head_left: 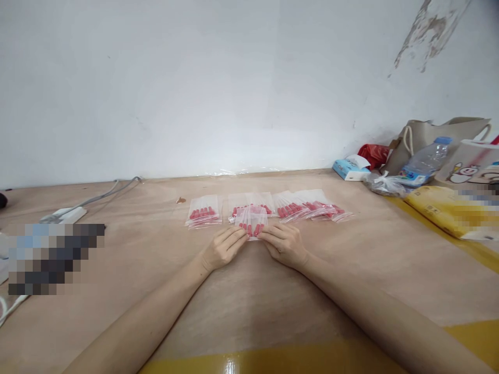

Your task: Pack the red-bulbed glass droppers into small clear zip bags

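Between my hands is a small clear plastic bag [251, 214] holding several small red pieces whose kind I cannot make out. My left hand [224, 248] pinches its near left corner, and my right hand [286, 244] pinches the near right corner. The fingertips hide part of the bag's near edge. Just behind it lie more clear bags with similar red pieces: a stack [204, 210] to the left, one group partly covered by the held bag, and overlapping bags [312, 205] to the right.
At the left, a white power strip [70, 214] with a grey cable sits near a blurred-out item. Along the right stand a blue tissue pack [351, 169], a plastic bottle [427, 158], a grey bag [415, 137] and a yellow package [440, 208]. A white wall [175, 93] borders the table's back.
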Tool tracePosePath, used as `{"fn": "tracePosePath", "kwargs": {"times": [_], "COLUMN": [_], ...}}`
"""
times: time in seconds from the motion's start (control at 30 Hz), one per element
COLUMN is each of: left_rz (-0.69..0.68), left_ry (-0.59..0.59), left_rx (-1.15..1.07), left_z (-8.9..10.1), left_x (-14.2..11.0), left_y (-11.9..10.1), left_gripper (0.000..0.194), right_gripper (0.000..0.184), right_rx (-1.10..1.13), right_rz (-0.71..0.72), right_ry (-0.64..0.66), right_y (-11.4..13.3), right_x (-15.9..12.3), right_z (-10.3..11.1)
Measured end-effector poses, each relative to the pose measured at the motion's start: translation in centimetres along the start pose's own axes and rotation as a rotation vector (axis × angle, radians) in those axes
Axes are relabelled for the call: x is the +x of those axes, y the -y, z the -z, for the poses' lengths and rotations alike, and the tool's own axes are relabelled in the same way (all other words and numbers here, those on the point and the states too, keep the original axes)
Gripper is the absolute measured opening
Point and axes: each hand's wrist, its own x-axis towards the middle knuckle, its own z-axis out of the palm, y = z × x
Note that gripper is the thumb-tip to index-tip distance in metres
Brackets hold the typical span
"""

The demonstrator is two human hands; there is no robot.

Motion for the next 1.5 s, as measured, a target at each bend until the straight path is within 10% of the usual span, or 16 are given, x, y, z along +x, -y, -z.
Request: {"fn": "tracePosePath", "kwargs": {"times": [1.5], "left_rz": [-0.006], "left_ry": [0.017], "left_rx": [0.018], "left_z": [0.6], "left_x": [0.4], "left_y": [-0.2], "left_gripper": [0.017], "right_gripper": [0.014], "right_rx": [-0.1], "right_rz": [0.051], "right_ry": [-0.003], "right_y": [0.4], "right_x": [0.6], "right_z": [0.4]}}
